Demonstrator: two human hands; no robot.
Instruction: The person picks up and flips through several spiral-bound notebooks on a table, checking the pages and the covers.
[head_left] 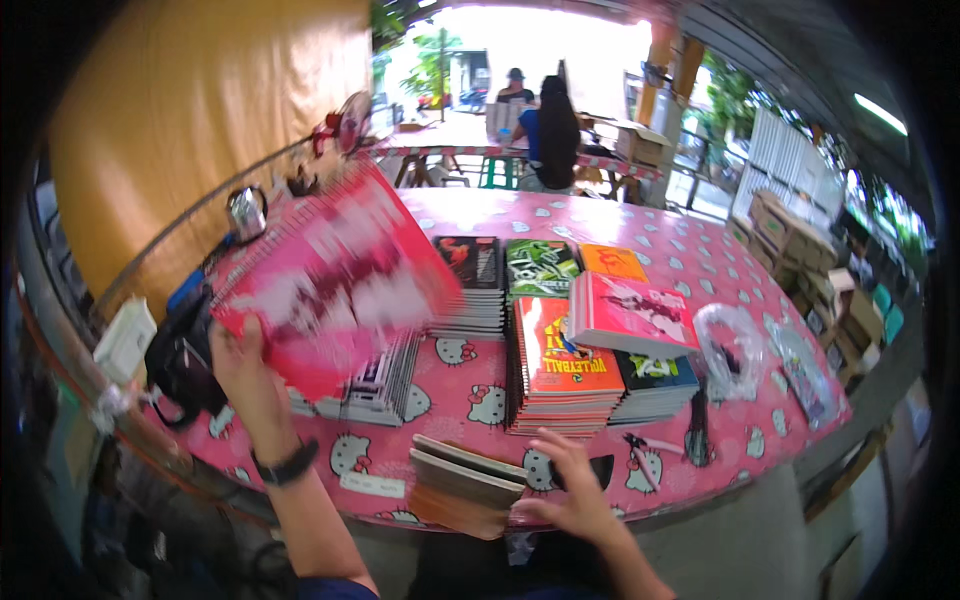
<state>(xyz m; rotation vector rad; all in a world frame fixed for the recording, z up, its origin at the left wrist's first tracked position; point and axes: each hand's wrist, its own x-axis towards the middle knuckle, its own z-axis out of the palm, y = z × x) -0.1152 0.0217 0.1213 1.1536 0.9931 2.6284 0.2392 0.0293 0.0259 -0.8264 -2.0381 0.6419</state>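
My left hand [245, 385] is closed on the lower left edge of a pink spiral notebook [345, 290]. The notebook is tilted up over the left of the table and smeared by motion. Beneath it, a stack of notebooks [385, 385] is partly covered. My right hand [575, 490], fingers apart and holding nothing, hovers by the table's front edge. Close to its thumb lies a brown, layered block [468, 485], and a small black object [600, 470] shows behind its fingers. Orange notebooks [565, 350] stand in a pile beyond, with pink ones [640, 308] to their right.
Black-covered [470, 265] and green-covered notebooks [540, 265] are piled farther back. Pliers [655, 445], a bundle of black wires [697, 430] and a clear plastic bag [730, 350] lie at right. Two people sit at a far table. Cardboard boxes [790, 235] are stacked at right.
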